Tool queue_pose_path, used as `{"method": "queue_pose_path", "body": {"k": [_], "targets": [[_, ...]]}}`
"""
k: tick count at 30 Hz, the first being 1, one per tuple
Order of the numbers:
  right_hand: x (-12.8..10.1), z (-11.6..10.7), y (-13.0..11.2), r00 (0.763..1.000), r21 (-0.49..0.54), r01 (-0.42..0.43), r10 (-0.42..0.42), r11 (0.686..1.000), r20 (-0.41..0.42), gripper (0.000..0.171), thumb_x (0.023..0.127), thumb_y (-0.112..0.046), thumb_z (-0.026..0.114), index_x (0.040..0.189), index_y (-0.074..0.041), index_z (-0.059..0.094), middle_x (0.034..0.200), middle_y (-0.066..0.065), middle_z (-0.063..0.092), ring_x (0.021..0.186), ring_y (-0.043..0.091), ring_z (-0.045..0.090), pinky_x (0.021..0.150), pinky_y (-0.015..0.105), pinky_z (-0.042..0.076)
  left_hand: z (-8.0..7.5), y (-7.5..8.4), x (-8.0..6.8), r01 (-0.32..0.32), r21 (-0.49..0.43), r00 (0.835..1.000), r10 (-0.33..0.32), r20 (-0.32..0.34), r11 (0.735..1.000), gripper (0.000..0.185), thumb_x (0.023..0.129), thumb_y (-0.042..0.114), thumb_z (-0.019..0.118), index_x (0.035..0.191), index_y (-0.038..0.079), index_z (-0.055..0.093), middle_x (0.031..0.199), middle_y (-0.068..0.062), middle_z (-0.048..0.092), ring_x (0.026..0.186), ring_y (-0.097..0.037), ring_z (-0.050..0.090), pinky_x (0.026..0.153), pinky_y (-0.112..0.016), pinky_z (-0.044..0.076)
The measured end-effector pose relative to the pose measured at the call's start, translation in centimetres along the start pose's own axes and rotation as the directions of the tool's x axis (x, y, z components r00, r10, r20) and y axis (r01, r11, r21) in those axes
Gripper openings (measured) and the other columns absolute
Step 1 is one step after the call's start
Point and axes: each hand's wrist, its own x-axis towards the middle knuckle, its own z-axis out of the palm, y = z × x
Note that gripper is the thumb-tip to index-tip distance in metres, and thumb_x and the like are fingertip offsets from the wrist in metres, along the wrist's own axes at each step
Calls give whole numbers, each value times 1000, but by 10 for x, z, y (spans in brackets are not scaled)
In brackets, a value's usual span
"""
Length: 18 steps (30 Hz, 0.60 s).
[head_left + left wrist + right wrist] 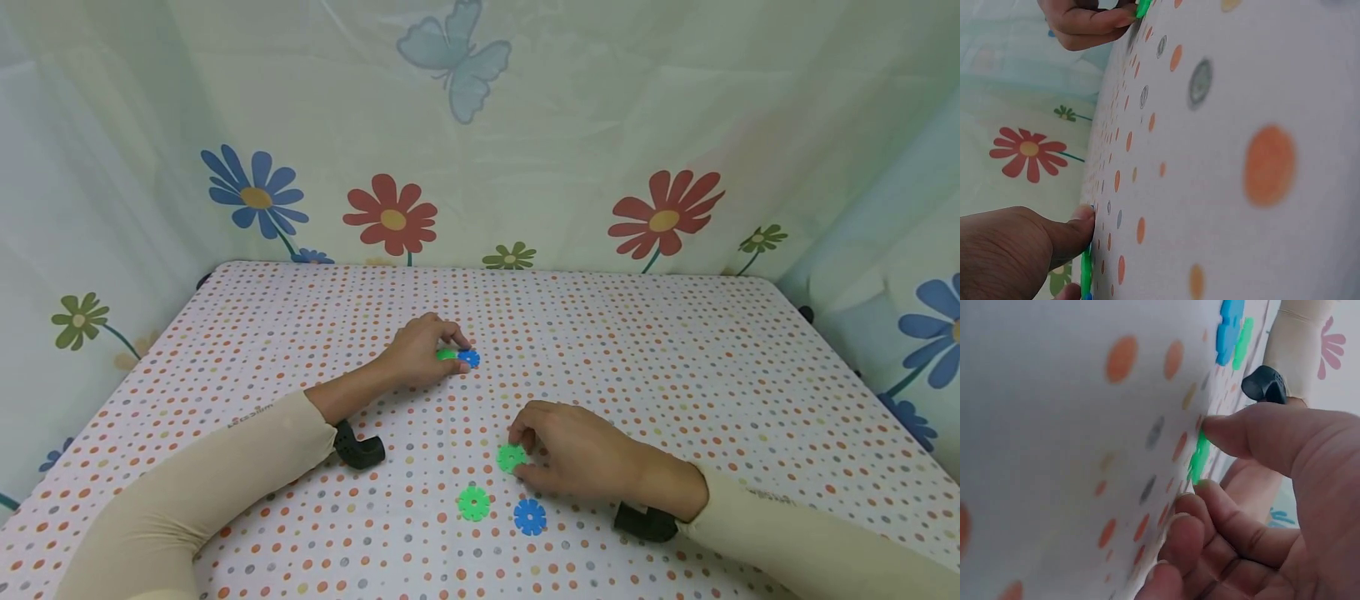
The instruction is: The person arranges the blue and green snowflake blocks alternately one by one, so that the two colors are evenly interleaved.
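Observation:
Toward the middle of the table, my left hand (422,353) pinches a blue notched plastic disc (471,359) between thumb and fingers. A green notched disc (447,355) lies right beside the blue one, partly hidden under that hand. Closer to me, my right hand (573,450) holds another green notched disc (511,458) by its edges, thumb on one side and fingertip on the other. In the right wrist view this green disc (1199,456) stands edge-on to the camera, low at the tabletop, between thumb and index finger.
Near the front lie a loose green disc (473,503) and a blue disc (530,517), side by side. All rest on a table with a dotted cloth (315,317). A flower-print curtain (540,133) stands behind and at both sides.

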Motion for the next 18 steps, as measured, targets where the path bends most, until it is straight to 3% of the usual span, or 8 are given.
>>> {"method": "queue_pose_path", "body": {"k": [8, 18], "targets": [[0, 1, 2, 1000, -18, 20, -20, 1000, -3, 33, 83, -42, 78, 107, -21, 68, 91, -14, 56, 76, -1, 52, 67, 20, 46, 0, 2, 0, 2, -2, 1000, -2, 6, 1000, 25, 88, 36, 74, 111, 26, 71, 116, -5, 59, 111, -26, 54, 94, -46, 42], [6, 2, 3, 998, 47, 64, -65, 997, 11, 21, 84, -35, 79, 99, -24, 69, 89, -14, 57, 75, -1, 51, 66, 18, 45, -2, 4, -1, 13, -16, 1000, -13, 12, 1000, 25, 88, 34, 75, 110, 24, 71, 117, -6, 59, 111, -25, 54, 94, -45, 42]]}}
